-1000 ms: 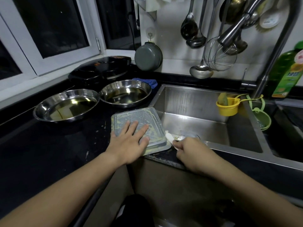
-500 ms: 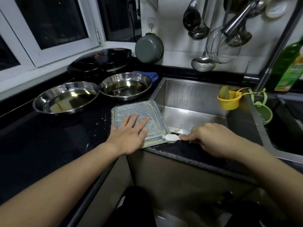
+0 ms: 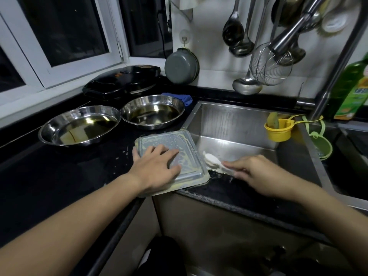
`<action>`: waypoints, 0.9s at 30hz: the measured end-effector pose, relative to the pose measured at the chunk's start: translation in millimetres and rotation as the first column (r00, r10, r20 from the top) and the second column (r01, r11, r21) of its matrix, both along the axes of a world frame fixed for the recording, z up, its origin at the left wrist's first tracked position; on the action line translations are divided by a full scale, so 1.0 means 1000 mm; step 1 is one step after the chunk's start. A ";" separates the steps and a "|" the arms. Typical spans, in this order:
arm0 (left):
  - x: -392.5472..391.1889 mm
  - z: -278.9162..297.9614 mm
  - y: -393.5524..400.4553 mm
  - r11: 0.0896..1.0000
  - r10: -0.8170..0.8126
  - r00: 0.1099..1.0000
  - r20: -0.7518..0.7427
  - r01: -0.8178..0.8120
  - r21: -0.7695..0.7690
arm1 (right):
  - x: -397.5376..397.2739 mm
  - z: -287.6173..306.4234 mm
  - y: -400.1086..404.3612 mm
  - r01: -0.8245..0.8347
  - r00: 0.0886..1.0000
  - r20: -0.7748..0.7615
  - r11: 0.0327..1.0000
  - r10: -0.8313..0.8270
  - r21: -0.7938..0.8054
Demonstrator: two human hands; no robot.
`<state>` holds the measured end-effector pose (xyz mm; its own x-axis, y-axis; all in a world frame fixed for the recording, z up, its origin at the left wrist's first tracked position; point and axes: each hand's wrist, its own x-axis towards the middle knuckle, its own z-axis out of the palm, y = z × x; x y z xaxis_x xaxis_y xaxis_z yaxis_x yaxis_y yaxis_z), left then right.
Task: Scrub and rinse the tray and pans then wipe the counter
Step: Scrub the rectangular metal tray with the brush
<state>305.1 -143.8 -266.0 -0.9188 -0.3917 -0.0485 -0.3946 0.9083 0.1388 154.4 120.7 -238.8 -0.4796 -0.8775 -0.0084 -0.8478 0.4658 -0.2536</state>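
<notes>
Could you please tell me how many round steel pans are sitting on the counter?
2. One pan sits at the far left of the counter; the other pan is just right of it, beside the sink. None looks hidden.

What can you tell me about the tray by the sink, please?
The tray is rectangular with rounded corners, pale grey, possibly metal, and smeared with yellowish residue along its raised rim. It lies flat on the black counter, its far corner at the sink edge. The left hand presses flat on it; a white scraper-like tool in the right hand meets its right edge.
</notes>
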 end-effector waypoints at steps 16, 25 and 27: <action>-0.013 -0.006 -0.003 1.000 -0.013 1.000 -0.018 0.013 0.009 | -0.051 0.007 -0.153 0.169 0.973 0.139 0.980 -0.182 0.100; -0.017 -0.010 -0.006 1.000 -0.021 0.999 -0.028 0.021 0.007 | -0.030 -0.001 -0.080 0.241 0.901 0.374 0.971 -0.222 -0.004; -0.017 -0.010 -0.005 1.000 -0.025 0.999 -0.023 0.025 0.012 | -0.038 -0.002 -0.107 0.280 0.901 0.349 0.960 -0.256 -0.017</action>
